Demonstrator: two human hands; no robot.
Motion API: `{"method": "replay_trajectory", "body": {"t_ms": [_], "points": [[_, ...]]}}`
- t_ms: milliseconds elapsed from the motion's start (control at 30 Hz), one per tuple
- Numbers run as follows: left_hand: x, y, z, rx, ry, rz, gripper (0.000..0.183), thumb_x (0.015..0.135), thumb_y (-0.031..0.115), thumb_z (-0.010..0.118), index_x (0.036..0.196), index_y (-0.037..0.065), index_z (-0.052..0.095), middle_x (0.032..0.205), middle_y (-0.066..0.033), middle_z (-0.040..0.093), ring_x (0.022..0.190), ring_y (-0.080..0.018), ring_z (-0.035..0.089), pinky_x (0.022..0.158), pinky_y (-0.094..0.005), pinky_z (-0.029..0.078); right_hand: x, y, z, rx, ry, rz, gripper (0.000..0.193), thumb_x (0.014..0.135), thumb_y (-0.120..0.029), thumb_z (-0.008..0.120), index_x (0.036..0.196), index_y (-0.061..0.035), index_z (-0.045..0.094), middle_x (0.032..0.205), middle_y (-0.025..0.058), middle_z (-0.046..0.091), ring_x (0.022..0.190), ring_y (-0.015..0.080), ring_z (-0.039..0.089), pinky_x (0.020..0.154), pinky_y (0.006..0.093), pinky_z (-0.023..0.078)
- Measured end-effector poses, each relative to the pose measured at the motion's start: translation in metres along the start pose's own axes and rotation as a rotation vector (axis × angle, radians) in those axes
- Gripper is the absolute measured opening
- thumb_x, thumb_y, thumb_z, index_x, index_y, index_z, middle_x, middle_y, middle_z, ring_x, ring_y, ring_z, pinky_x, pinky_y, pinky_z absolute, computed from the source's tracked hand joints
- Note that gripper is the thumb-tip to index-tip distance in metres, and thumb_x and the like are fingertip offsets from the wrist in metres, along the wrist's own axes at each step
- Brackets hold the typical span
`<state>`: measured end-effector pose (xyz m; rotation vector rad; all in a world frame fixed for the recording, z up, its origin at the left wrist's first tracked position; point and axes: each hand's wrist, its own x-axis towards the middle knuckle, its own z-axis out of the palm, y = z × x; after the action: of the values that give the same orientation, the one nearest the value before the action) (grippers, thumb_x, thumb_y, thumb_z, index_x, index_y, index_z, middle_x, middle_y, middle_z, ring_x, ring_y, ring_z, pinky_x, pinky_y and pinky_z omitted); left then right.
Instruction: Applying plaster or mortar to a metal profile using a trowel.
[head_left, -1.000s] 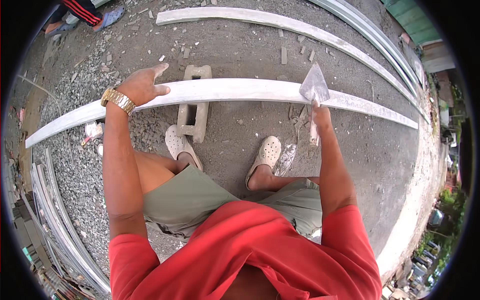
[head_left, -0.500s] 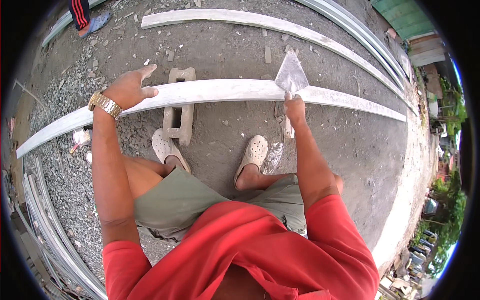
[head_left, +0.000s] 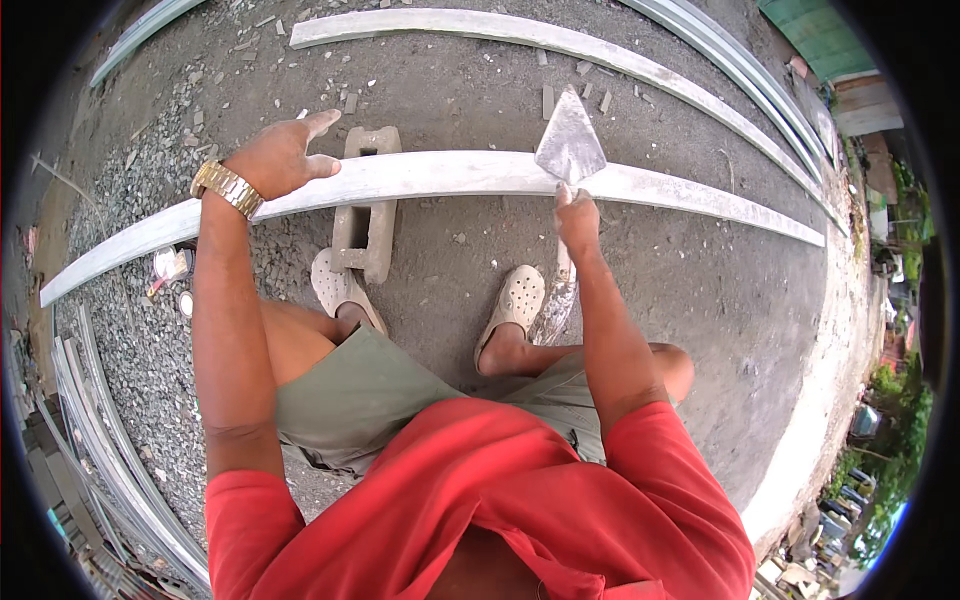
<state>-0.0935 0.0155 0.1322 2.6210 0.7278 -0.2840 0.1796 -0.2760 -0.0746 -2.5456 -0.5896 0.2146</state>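
A long whitish bar [head_left: 450,175] runs crosswise in front of me, resting over a hollow concrete block [head_left: 378,240]. My right hand [head_left: 577,218] grips a pointing trowel [head_left: 572,140] by its handle. The trowel's pale, smeared triangular blade lies over the bar and points away from me. At the left, my left hand [head_left: 278,160] rests on the bar with thumb and fingers apart; a gold watch sits on that wrist. Most of the trowel's handle is hidden in my right fist.
Another pale bar [head_left: 470,25] lies farther off, with metal lengths [head_left: 740,70] beyond it. More metal channels [head_left: 110,430] lie on gravel at my left, near a small white container [head_left: 170,264]. My feet in beige clogs [head_left: 520,298] stand close behind the bar.
My left hand has shifted slightly right along the bar. The trowel has moved a little left and away from me. The other person's foot at the far left has gone out of view.
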Motion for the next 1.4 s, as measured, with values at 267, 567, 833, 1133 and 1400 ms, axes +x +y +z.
{"method": "replay_trajectory", "body": {"t_ms": [267, 567, 833, 1133, 1400], "points": [[-0.003, -0.016, -0.004, 0.089, 0.06, -0.018, 0.068, 0.079, 0.028, 0.065, 0.138, 0.003, 0.04, 0.134, -0.0243, 0.047, 0.124, -0.036, 0.046, 0.105, -0.0383, 0.036, -0.043, -0.057, 0.035, 0.127, -0.114, 0.008, 0.046, 0.092, -0.036, 0.051, 0.1, 0.0093, 0.055, 0.084, 0.033, 0.061, 0.087, 0.0478, 0.06, 0.075, 0.0474, 0.049], [-0.013, -0.007, -0.004, 0.003, 0.013, -0.023, 0.07, 0.079, 0.029, 0.066, 0.138, 0.003, 0.04, 0.135, -0.0236, 0.046, 0.125, -0.0337, 0.046, 0.106, -0.0372, 0.035, -0.013, 0.025, -0.017, 0.207, -0.119, 0.089, 0.046, 0.091, -0.038, 0.053, 0.099, 0.0069, 0.057, 0.087, 0.0297, 0.063, 0.087, 0.0449, 0.061, 0.075, 0.0462, 0.048], [-0.003, -0.014, 0.0, 0.095, 0.028, -0.04, 0.07, 0.079, 0.032, 0.065, 0.137, 0.002, 0.04, 0.136, -0.024, 0.044, 0.126, -0.0337, 0.045, 0.107, -0.036, 0.034, -0.051, -0.033, 0.009, 0.087, -0.054, 0.039, 0.046, 0.09, -0.038, 0.052, 0.094, 0.0077, 0.054, 0.087, 0.0322, 0.062, 0.091, 0.0467, 0.06, 0.081, 0.049, 0.047], [-0.015, 0.001, 0.003, -0.075, -0.025, -0.017, 0.072, 0.078, 0.031, 0.067, 0.137, 0.001, 0.04, 0.136, -0.0237, 0.044, 0.127, -0.0346, 0.044, 0.106, -0.0372, 0.034, -0.047, -0.023, 0.0, 0.071, -0.118, 0.018, 0.048, 0.09, -0.041, 0.053, 0.099, 0.0058, 0.056, 0.093, 0.0317, 0.062, 0.093, 0.0463, 0.059, 0.08, 0.0489, 0.047], [-0.013, -0.014, -0.003, 0.035, 0.044, -0.051, 0.071, 0.079, 0.031, 0.066, 0.137, 0.002, 0.04, 0.136, -0.0232, 0.044, 0.127, -0.0335, 0.044, 0.106, -0.036, 0.034, -0.047, -0.008, 0.02, 0.105, -0.049, -0.011, 0.047, 0.091, -0.039, 0.051, 0.091, 0.0085, 0.055, 0.087, 0.033, 0.062, 0.087, 0.0474, 0.061, 0.076, 0.0497, 0.048]]}}
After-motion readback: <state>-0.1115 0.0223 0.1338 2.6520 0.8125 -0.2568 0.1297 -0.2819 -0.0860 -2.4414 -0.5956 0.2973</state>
